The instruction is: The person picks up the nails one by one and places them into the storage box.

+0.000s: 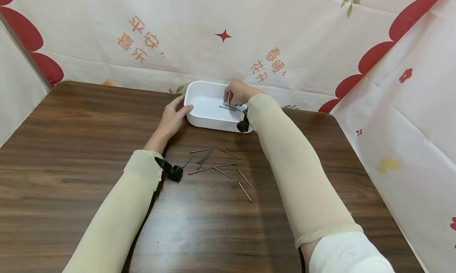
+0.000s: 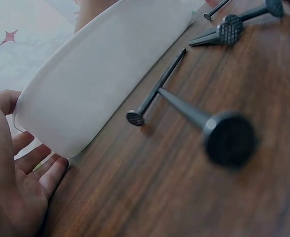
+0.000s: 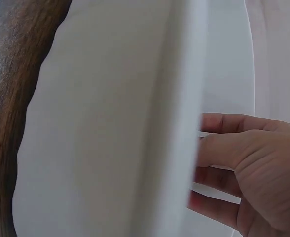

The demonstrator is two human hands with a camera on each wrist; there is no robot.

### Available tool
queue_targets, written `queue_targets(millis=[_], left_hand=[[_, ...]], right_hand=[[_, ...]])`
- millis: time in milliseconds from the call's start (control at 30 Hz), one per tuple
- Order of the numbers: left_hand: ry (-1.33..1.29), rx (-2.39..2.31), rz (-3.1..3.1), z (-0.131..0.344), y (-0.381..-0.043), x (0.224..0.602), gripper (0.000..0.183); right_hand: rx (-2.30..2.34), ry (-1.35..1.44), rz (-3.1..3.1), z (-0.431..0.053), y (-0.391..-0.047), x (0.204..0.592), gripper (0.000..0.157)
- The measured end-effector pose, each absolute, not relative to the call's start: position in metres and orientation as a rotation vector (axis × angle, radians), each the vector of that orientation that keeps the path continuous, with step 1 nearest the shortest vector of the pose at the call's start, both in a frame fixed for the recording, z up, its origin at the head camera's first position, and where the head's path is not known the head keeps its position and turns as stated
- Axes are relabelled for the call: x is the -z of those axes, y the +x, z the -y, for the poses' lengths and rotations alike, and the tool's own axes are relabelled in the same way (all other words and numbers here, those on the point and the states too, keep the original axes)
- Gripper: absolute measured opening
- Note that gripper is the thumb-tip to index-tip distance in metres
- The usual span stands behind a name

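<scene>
My left hand grips the left end of a white plastic box, its thumb over the rim and its fingers against the outer wall. My right hand reaches into the box with bent fingers. Near its fingertips a few thin metal nails lie on the box floor. In the right wrist view the box wall hides the fingertips, so whether they pinch a nail is unclear. Several loose nails lie scattered on the table before the box. Seen close from the left wrist, one nail has a flat, cross-hatched head.
The brown wood-grain table extends to both sides. A white printed cloth hangs right behind the box and along the right side. Small black wrist cameras sit on both light sleeves, the left one close to the nails.
</scene>
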State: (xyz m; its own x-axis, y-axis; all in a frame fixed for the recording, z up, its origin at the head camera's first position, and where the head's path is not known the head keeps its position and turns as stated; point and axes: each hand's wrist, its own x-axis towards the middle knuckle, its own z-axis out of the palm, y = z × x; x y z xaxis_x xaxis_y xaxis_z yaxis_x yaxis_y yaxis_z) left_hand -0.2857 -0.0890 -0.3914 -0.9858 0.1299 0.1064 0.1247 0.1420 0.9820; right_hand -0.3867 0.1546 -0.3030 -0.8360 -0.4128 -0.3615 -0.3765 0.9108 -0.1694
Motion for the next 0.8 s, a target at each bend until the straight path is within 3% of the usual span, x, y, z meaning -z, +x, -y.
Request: queue_targets(millis=[400, 800], left_hand=[[0.279, -2.057, -2.370, 0.088, -0.293, 0.398, 0.064], [0.223, -2.019, -2.403, 0.088, -0.291, 0.398, 0.063]], right_hand=[[0.096, -0.644, -2.704, -0.162, -0.397, 0.319, 0.023], [0.119, -0.616, -2.698, -0.156, -0.383, 0.303, 0.027]])
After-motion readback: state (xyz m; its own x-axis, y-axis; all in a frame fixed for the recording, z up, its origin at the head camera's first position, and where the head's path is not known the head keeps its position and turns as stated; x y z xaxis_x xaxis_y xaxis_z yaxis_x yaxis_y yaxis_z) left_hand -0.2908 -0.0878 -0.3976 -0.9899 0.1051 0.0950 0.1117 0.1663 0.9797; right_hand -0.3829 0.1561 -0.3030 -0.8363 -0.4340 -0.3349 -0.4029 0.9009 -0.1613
